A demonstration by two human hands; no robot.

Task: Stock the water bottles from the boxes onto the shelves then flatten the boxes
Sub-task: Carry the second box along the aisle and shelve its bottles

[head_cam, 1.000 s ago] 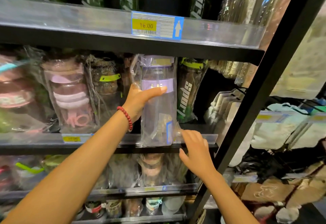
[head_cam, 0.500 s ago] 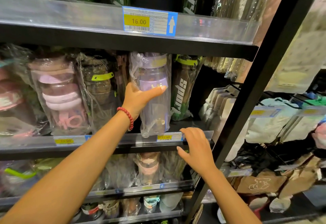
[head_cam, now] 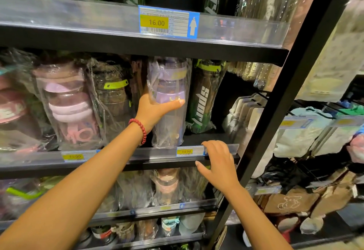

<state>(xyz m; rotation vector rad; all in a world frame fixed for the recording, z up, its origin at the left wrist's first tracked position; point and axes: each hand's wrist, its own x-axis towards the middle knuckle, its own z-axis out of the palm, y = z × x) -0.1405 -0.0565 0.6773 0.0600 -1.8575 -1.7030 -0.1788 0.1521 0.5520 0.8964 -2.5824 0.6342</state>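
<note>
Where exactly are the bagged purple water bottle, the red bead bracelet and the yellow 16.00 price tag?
bagged purple water bottle (head_cam: 171,97), head view, purple band.
red bead bracelet (head_cam: 140,129), head view, beads on wrist.
yellow 16.00 price tag (head_cam: 154,22), head view, yellow patch.

Head view — close, facing shelves (head_cam: 137,157)

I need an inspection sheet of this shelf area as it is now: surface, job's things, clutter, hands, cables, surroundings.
Surface: middle shelf, black, price strip on its front edge.
Job's things: purple bottle in clear wrap, upright on the shelf; no boxes seen.
Clutter: pink bottle, dark bottle, green sport bottle beside it.
Hands: left hand grips the purple bottle; right hand rests at the shelf edge.
Cables: nothing seen.
Surroundings: 16.00 tag above; bags at right.
</note>
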